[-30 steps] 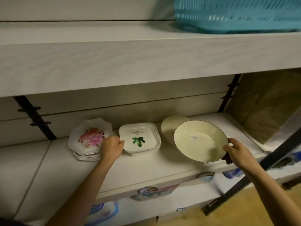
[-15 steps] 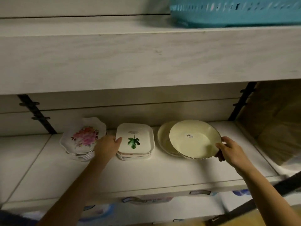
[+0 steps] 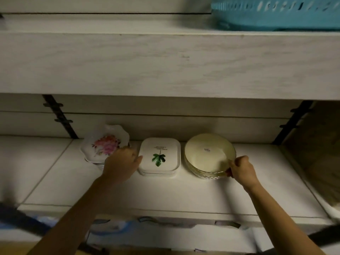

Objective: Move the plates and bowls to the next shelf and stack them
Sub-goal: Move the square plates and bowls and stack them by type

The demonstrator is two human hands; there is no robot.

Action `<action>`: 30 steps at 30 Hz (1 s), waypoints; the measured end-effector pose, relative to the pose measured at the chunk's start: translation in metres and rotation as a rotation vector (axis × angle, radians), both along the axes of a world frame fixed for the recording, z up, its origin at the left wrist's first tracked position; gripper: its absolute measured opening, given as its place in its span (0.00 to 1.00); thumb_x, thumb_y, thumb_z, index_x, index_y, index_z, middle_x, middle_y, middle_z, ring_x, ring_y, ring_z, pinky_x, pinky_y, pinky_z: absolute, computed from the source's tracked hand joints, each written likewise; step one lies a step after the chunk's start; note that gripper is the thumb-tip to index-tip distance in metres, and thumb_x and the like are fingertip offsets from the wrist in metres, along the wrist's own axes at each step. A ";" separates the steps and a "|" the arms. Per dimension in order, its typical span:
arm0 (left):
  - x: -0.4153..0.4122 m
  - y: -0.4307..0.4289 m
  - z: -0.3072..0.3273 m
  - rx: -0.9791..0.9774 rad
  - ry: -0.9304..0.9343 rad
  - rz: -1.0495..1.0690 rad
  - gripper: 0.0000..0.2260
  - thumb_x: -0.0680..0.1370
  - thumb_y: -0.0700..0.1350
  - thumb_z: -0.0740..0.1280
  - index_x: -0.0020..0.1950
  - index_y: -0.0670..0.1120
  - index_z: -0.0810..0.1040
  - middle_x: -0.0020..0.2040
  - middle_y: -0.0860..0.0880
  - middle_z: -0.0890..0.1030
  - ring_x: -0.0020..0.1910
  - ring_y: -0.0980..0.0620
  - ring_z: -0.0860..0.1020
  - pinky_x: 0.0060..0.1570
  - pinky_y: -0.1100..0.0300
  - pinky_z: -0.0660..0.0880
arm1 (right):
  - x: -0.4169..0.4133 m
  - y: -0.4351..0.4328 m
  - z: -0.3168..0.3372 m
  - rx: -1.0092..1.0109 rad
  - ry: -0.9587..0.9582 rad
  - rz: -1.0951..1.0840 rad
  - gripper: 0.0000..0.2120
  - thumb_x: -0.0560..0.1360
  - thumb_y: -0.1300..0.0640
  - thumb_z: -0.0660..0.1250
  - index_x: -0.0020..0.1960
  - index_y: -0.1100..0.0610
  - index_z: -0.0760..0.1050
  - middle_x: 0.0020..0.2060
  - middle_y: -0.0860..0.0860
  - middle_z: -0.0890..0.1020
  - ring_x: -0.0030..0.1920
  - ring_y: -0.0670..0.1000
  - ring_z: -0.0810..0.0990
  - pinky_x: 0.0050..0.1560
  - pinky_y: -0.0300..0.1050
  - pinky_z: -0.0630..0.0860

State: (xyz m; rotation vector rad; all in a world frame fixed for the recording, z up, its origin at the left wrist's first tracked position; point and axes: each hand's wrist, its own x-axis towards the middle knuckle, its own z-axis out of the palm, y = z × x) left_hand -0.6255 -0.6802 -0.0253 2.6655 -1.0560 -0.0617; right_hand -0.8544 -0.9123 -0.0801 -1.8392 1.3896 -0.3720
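Note:
Three stacks stand in a row on the white shelf (image 3: 165,196). At the left is a stack of scalloped plates with a pink flower (image 3: 105,144). In the middle is a stack of square white plates with a green leaf (image 3: 159,156). At the right is a stack of round cream plates (image 3: 208,155). My left hand (image 3: 121,162) rests between the flower stack and the square stack, touching the square stack's left edge. My right hand (image 3: 241,169) pinches the right rim of the top cream plate, which lies flat on its stack.
A thick white shelf board (image 3: 165,63) hangs above, with a turquoise basket (image 3: 276,13) on it at the top right. Black brackets (image 3: 58,116) run up the back wall. A brown panel (image 3: 316,140) closes the right side. Coloured goods show below the shelf edge.
My right hand has lowered the cream plate from tilted in the air to flat on the cream stack. My left hand stays beside the square plates. The view has tipped downward.

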 end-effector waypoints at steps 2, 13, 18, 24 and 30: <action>0.001 0.010 0.001 -0.035 0.023 -0.004 0.15 0.79 0.51 0.59 0.56 0.42 0.77 0.54 0.44 0.79 0.55 0.43 0.77 0.52 0.54 0.71 | 0.001 0.005 0.001 -0.030 0.032 -0.021 0.19 0.77 0.52 0.62 0.57 0.68 0.68 0.42 0.60 0.83 0.49 0.64 0.80 0.53 0.57 0.76; -0.001 0.063 0.000 -0.047 0.007 0.002 0.15 0.78 0.52 0.60 0.56 0.44 0.76 0.54 0.46 0.79 0.51 0.49 0.76 0.50 0.58 0.71 | 0.014 0.057 0.043 -0.327 0.051 0.368 0.11 0.77 0.51 0.63 0.58 0.53 0.72 0.44 0.48 0.78 0.42 0.51 0.79 0.44 0.51 0.79; 0.002 0.099 0.003 -0.037 0.021 0.087 0.14 0.78 0.53 0.60 0.57 0.46 0.76 0.55 0.49 0.79 0.51 0.51 0.75 0.51 0.59 0.70 | 0.046 0.092 0.055 -0.372 0.069 0.606 0.08 0.77 0.54 0.62 0.55 0.53 0.75 0.46 0.47 0.79 0.43 0.48 0.77 0.45 0.45 0.77; 0.009 0.160 0.007 -0.112 -0.003 0.174 0.13 0.78 0.51 0.61 0.55 0.46 0.77 0.53 0.49 0.79 0.51 0.50 0.76 0.51 0.57 0.72 | 0.090 0.143 0.063 -0.438 0.066 0.817 0.09 0.77 0.52 0.62 0.55 0.50 0.75 0.49 0.46 0.80 0.46 0.49 0.79 0.49 0.49 0.79; 0.022 0.244 0.012 -0.143 -0.034 0.254 0.12 0.79 0.52 0.60 0.55 0.47 0.77 0.51 0.49 0.80 0.50 0.50 0.77 0.50 0.58 0.74 | 0.138 0.214 0.069 -0.489 0.033 0.988 0.09 0.76 0.51 0.63 0.55 0.48 0.75 0.49 0.43 0.79 0.49 0.46 0.79 0.49 0.45 0.78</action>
